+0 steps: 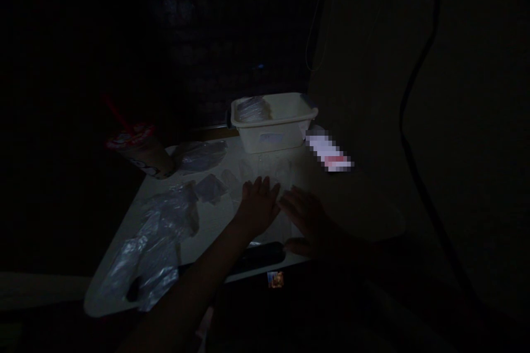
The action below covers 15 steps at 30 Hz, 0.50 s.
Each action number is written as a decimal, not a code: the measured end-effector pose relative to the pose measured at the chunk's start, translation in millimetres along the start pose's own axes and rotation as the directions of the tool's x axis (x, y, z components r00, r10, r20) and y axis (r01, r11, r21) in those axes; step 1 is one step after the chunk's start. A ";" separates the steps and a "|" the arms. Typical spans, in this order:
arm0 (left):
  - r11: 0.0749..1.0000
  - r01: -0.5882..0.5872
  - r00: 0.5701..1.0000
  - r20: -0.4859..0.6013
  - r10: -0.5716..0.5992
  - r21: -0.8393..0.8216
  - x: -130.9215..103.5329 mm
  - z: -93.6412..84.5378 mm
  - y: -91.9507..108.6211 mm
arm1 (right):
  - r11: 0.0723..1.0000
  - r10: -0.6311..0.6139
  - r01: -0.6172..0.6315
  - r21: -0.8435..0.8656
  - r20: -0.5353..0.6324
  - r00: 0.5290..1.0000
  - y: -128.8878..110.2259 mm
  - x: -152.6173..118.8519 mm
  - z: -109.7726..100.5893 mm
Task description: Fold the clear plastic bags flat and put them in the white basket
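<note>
My left hand [260,207] lies palm down on the white table [215,218], its fingers stretched forward. Close beside it, my right hand [306,215] has its fingers extended and its thumb apart, slightly blurred. Under and ahead of both hands is what looks like a thin clear plastic bag [265,166], hard to make out in the dim light. Small clear plastic pieces [211,188] lie left of my left hand. Between my wrists, at the table's near edge, rests a dark elongated object [263,254] whose kind I cannot make out.
A white plastic bin [271,138] with bundled plastic in it stands at the back. Right of it glows a blurred-out phone screen [329,151]. A cup with a red lid and straw [143,149] and crumpled clear plastic [159,231] occupy the left side.
</note>
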<state>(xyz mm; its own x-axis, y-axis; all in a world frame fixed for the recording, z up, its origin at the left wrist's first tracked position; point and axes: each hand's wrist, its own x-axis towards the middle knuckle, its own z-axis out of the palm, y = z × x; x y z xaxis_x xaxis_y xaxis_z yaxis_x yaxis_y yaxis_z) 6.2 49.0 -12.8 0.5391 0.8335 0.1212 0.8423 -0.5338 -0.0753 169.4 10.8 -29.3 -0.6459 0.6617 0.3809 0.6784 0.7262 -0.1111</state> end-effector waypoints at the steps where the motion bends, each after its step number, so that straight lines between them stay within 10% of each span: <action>1: 1.000 0.007 1.000 0.013 -0.007 0.003 -0.3 0.3 0.6 | 1.000 -0.023 0.023 0.002 0.013 1.000 0.4 -1.9 -0.9; 15: 0.960 0.251 0.967 -0.008 -0.254 -0.125 -17.9 -16.6 -21.8 | 0.997 -0.058 0.043 0.067 0.241 0.969 -5.2 -11.0 -17.6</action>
<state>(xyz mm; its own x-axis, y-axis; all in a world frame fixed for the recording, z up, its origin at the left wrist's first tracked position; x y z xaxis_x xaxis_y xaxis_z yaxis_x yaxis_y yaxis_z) -21.8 43.3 3.0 0.3076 0.9406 0.1440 0.9435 -0.3211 0.0818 179.1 -3.5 -16.7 -0.7495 0.6438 0.1539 0.6251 0.7649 -0.1555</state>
